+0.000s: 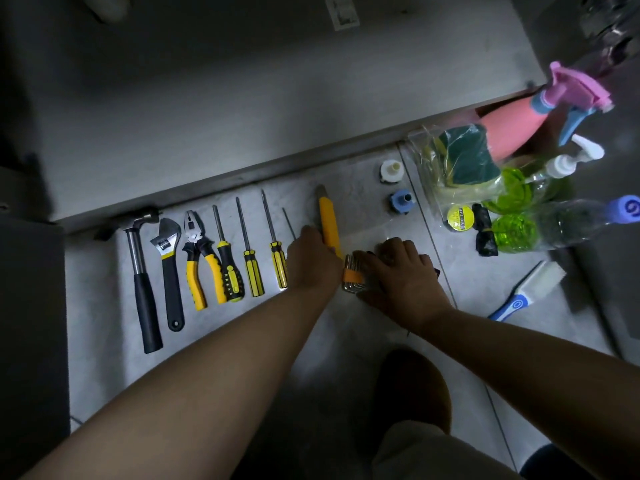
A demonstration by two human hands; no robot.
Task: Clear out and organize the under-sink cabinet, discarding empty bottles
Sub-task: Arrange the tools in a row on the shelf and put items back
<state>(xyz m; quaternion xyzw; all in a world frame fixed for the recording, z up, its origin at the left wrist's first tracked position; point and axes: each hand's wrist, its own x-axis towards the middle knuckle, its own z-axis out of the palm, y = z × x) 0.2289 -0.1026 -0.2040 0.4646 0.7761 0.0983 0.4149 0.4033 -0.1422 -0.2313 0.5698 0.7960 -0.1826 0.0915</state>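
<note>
Tools lie in a row on the grey floor: a hammer (142, 271), an adjustable wrench (169, 268), yellow pliers (201, 261) and three yellow-handled screwdrivers (250, 265). My left hand (311, 261) rests over the handle of a thin screwdriver, beside a yellow utility knife (328, 223). My right hand (403, 275) lies on a set of metal hex keys in an orange holder (353, 275). At the right stand a pink spray bottle (519, 126), a clear pump bottle (557, 168) and a clear bottle with green liquid (540, 228).
A bag of green sponges (460, 161), a yellow tape roll (460, 218), a black bundle (485, 233), two plastic fittings (391, 169) and a blue-white brush (526, 292) lie on the floor. The grey cabinet front (242, 116) stands behind the tools. My knee (412, 393) is below.
</note>
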